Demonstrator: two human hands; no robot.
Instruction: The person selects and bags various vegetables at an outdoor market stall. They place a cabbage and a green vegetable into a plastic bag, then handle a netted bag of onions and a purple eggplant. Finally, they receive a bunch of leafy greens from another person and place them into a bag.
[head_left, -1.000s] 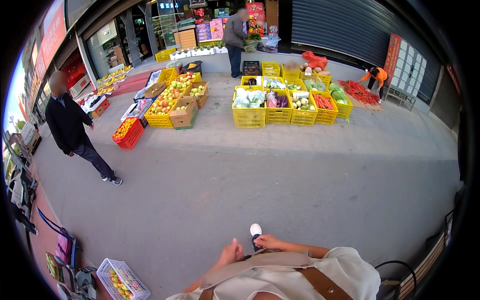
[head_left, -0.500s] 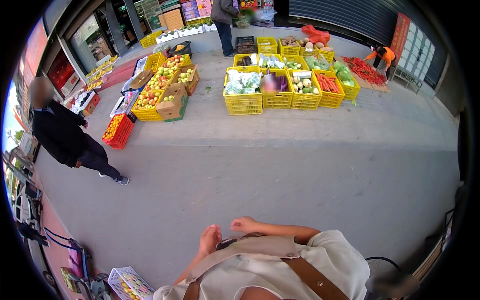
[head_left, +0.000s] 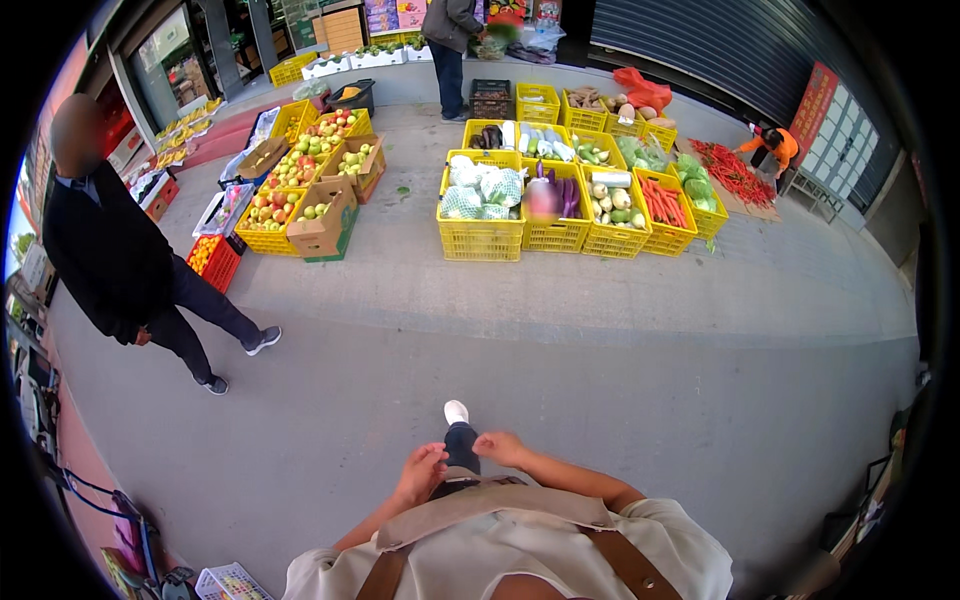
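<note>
At the bottom centre, in front of my waist, my left hand (head_left: 424, 470) and my right hand (head_left: 503, 449) are raised close to each other with a small gap between them. The fingers of both are curled in, and no object shows in either. A beige strap or bib (head_left: 490, 506) with brown straps crosses my light shirt just behind the hands. Below and between them, a dark trouser leg ends in a white shoe (head_left: 456, 412) on the grey pavement (head_left: 560, 400).
Yellow crates of vegetables (head_left: 480, 240) stand ahead, with carrots (head_left: 664, 203) and red chillies (head_left: 738, 172) to the right. Apple crates (head_left: 265, 240) are at left. A person in dark clothes (head_left: 105, 250) walks at left; others stand or bend farther back. A white basket (head_left: 232, 583) is low left.
The crates and the person at left appear nearer and larger. My white shoe has come into view ahead. The white basket has slid toward the lower edge. My hands stay raised at the waist.
</note>
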